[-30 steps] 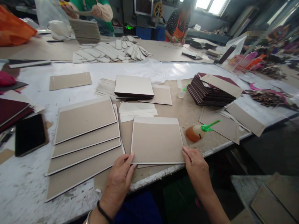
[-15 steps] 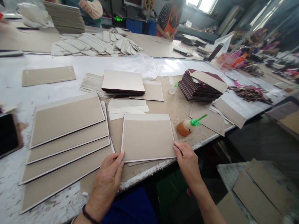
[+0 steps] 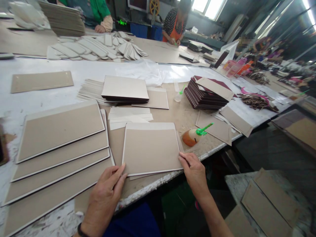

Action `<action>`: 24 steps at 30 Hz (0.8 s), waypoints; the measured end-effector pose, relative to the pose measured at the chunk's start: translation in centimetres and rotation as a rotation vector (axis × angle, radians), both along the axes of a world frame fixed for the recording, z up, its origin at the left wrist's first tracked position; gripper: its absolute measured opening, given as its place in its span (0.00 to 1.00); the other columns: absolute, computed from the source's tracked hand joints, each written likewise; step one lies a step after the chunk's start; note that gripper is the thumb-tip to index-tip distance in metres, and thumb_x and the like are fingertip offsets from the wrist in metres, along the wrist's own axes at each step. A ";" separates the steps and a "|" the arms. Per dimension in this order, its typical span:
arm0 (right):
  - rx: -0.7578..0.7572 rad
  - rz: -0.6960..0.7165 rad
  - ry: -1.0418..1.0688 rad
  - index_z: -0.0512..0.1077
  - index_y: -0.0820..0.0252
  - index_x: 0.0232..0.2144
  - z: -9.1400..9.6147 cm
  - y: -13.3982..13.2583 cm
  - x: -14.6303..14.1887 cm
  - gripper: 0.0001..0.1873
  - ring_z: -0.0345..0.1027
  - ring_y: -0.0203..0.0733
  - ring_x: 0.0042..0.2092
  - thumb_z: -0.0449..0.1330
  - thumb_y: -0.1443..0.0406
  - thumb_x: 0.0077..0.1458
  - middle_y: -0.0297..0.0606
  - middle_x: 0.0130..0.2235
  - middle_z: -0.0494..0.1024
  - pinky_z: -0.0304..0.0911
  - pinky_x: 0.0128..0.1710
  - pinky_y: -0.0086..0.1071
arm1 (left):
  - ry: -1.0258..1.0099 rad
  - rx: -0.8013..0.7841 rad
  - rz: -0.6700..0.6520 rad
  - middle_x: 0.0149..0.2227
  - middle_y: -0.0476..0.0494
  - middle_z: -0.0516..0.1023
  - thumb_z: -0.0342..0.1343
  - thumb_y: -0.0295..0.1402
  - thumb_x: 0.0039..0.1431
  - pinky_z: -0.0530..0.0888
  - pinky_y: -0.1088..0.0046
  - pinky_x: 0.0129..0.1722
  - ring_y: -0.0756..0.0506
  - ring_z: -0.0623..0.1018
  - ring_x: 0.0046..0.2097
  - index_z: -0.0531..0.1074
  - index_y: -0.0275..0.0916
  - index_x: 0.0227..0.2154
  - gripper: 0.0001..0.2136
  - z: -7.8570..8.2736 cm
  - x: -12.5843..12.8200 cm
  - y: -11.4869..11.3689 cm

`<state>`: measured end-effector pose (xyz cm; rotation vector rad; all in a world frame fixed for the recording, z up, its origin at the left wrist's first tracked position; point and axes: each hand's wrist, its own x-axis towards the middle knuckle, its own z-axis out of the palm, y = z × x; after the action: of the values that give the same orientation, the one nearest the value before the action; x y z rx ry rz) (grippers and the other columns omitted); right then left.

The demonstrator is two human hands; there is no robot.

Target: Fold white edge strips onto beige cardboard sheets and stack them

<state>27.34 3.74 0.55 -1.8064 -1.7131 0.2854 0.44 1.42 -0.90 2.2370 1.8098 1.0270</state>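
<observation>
Beige board, edged in a paler border, is forming the panel (image 3: 150, 149) that is lying near the front edge of the worktable (image 3: 143, 194), directly before the person. Its long axis is running left to right, its near side rising slightly to the right, and its broad pale band is facing away from the person. Another sheet (image 3: 180, 143) is peeking out beneath it on the right. The left hand (image 3: 105, 191) is pinching the near left corner between thumb and fingers; the right hand (image 3: 194, 169) is pinching the right side, just above the near corner.

Just beyond the right hand, a glue bottle (image 3: 190, 138) is holding amber liquid at its wide end, its green nozzle pointing up and to the right. Farther back, a small bottle (image 3: 178, 96) is also pointing its green tip up and right; its contents are too indistinct to tell. Similar panels (image 3: 61, 131) are lying fanned and overlapping at the left.
</observation>
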 end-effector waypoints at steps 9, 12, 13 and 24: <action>-0.041 0.246 -0.093 0.69 0.60 0.43 0.7 -0.2 1.6 0.15 0.67 0.40 0.36 0.52 0.68 0.52 0.42 0.37 0.72 0.66 0.40 0.37 | 0.028 0.014 -0.017 0.36 0.44 0.72 0.42 0.41 0.60 0.72 0.74 0.37 0.48 0.73 0.38 0.69 0.38 0.42 0.16 -0.5 -0.2 0.0; -0.020 0.284 -0.123 0.68 0.62 0.45 0.6 -0.3 1.8 0.17 0.66 0.43 0.42 0.53 0.68 0.51 0.45 0.40 0.71 0.66 0.42 0.38 | 0.038 0.036 -0.019 0.35 0.44 0.72 0.43 0.41 0.59 0.73 0.74 0.37 0.47 0.74 0.38 0.69 0.38 0.42 0.16 -0.7 -0.2 0.1; -0.009 0.292 -0.134 0.67 0.62 0.45 0.5 -0.4 1.9 0.17 0.66 0.43 0.43 0.53 0.68 0.51 0.46 0.41 0.71 0.65 0.43 0.39 | 0.038 0.046 -0.018 0.35 0.44 0.72 0.43 0.40 0.59 0.73 0.74 0.37 0.48 0.74 0.37 0.69 0.38 0.42 0.16 -0.7 -0.2 0.1; 0.134 0.348 -0.240 0.69 0.59 0.43 -1.2 -0.4 2.8 0.16 0.68 0.43 0.42 0.50 0.62 0.55 0.45 0.39 0.72 0.67 0.40 0.36 | -0.086 -0.047 0.040 0.36 0.43 0.72 0.45 0.34 0.59 0.73 0.73 0.38 0.48 0.73 0.39 0.69 0.38 0.43 0.13 -0.4 0.3 -0.3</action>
<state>30.13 3.37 -0.69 -1.4891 -2.1620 0.0951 0.73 1.13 -1.25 2.1043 1.8302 1.0595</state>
